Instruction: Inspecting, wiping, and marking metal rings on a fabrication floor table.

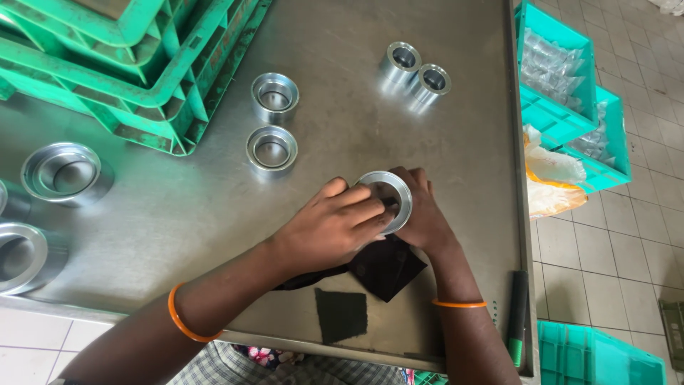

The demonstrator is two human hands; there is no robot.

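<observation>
Both grips were clamped on one metal ring [385, 200], right over the steel table [178, 214].
Going big to small: green crates [135, 64] sat at the far left corner, loose rings [272, 148] lay well apart from the hands, and a black cloth [388, 267] was just under the wrists. Left hand [331, 228] covered the ring's near-left rim, right hand [420, 214] cupped its right side, so the ring stood tilted on edge between them, opening facing the person.

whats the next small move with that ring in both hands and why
Probably turn the metal ring a little in the right hand. The left hand has fingers pressed inside its bore with the dark cloth hanging below, so only part of the inner wall is being touched.
</observation>
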